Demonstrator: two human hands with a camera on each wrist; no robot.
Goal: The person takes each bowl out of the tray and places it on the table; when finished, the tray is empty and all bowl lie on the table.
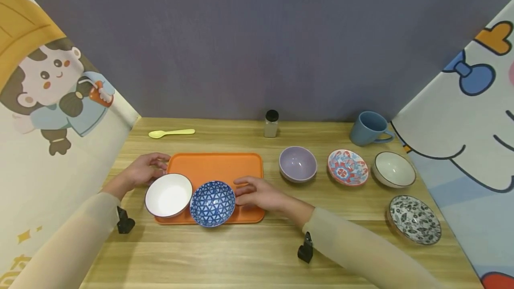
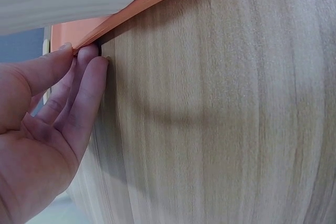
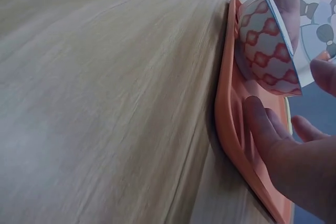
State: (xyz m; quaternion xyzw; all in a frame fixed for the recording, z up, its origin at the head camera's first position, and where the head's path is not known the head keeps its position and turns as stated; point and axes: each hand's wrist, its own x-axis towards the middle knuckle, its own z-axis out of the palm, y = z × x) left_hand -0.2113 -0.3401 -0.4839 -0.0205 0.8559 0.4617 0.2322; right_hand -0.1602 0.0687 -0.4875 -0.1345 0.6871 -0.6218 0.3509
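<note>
An orange tray (image 1: 217, 164) lies on the wooden table under two bowls. My left hand (image 1: 147, 168) pinches its left edge; in the left wrist view the thumb (image 2: 55, 66) is on top and fingers are underneath. The white bowl (image 1: 168, 195) sits at the tray's left, partly over its edge. Right beside it is a blue-and-white patterned bowl (image 1: 213, 204), whose outside shows red patterning in the right wrist view. My right hand (image 1: 261, 194) is over the tray's right part, fingers loosely spread, thumb close to the patterned bowl's right side.
A yellow spoon (image 1: 172, 133) and a black-lidded jar (image 1: 271, 124) lie behind the tray. To the right are a purple bowl (image 1: 298, 164), a red-and-blue patterned dish (image 1: 347, 167), a blue mug (image 1: 370, 128), a pale bowl (image 1: 394, 170) and a leaf-patterned bowl (image 1: 415, 220).
</note>
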